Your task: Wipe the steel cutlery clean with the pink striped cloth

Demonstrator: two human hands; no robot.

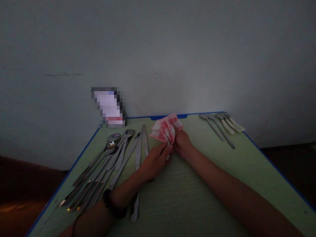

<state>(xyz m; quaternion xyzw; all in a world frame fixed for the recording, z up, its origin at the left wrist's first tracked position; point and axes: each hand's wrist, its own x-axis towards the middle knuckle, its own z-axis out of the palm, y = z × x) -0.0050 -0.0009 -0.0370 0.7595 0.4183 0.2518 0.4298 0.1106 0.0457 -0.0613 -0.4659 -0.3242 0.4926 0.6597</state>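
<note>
A pink and white cloth is bunched up over the middle of the table. My right hand is closed on it from the right, its fingertips partly hidden by the folds. Just below the cloth, my left hand is closed in a pinch, close against the right one. A small pale bit shows under its fingers, too little to name. Metal knives lie beside and partly beneath my left forearm, which wears a dark bracelet.
Several metal spoons lie in a group at the left. At the far right are two long-handled metal pieces and several pieces with white handles. A blurred phone-like device leans on the wall behind the blue-edged green table.
</note>
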